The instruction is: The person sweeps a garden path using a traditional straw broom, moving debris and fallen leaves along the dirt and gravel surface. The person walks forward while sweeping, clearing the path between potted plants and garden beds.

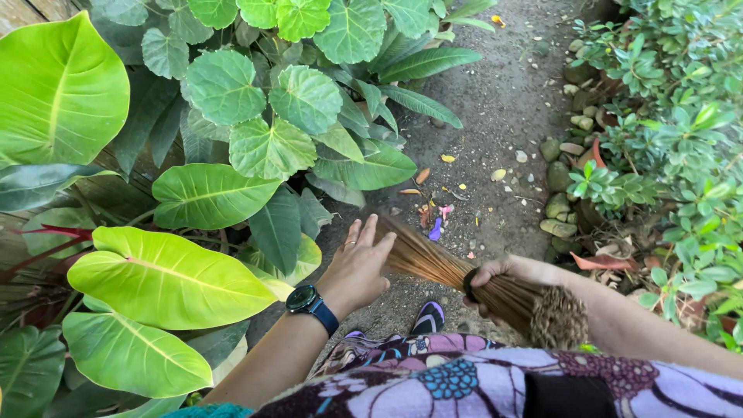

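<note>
A bundle broom of thin brown sticks slants from lower right up to the left over a dirt path. My right hand is closed around the broom near its bound butt end. My left hand, fingers spread and flat, rests against the loose bristles; a dark watch with a blue strap sits on that wrist. Fallen leaves and petals lie on the ground just beyond the bristle tips. My sandalled foot shows below the broom.
Large green and yellow-green leaves crowd the left side. A row of stones and low shrubs edge the path on the right. A patterned purple garment fills the bottom.
</note>
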